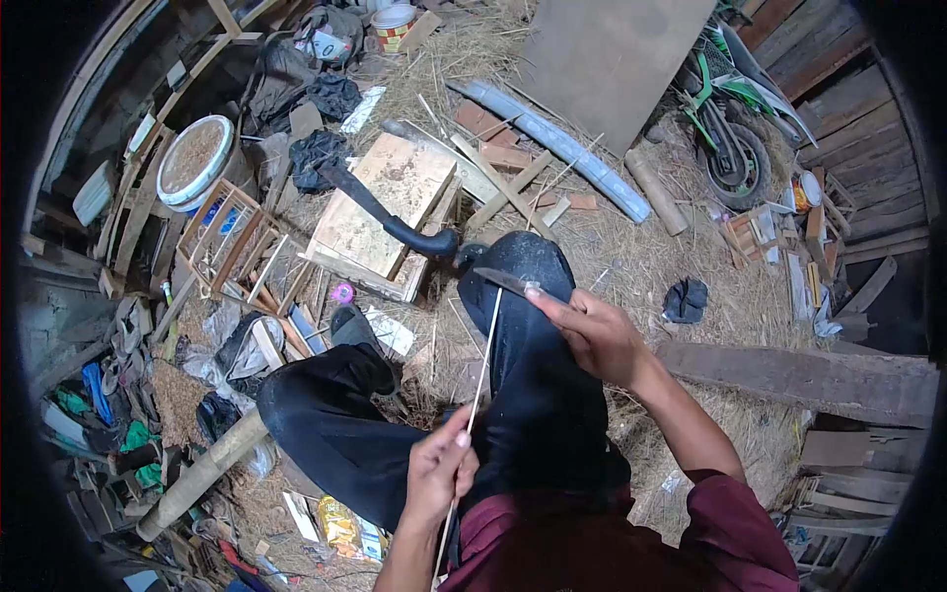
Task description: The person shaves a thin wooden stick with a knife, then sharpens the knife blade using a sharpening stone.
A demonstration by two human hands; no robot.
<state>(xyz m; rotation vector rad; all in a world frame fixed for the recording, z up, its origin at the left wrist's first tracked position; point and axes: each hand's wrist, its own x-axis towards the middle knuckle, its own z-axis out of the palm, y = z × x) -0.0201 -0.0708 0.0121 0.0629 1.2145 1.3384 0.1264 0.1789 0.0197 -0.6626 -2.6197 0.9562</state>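
My left hand (441,472) is closed around a thin pale stick (481,380), which runs from below the hand up over my right thigh. In my right hand (600,340) is a knife (501,279), its blade pointing left above my right knee. The stick's upper end meets or lies just under the blade; I cannot tell whether they touch. My right thumb is stretched along the knife, and its handle is mostly hidden by the fingers. Beyond my knees, a machete (370,205) with a dark handle rests on a wooden block (380,187).
A slatted wooden frame (232,242) and a white-rimmed bucket (194,163) stand at the left. A grey-blue length (562,143) lies ahead among wood scraps. A green motorbike (730,128) is at upper right. A heavy plank (799,380) stretches along my right.
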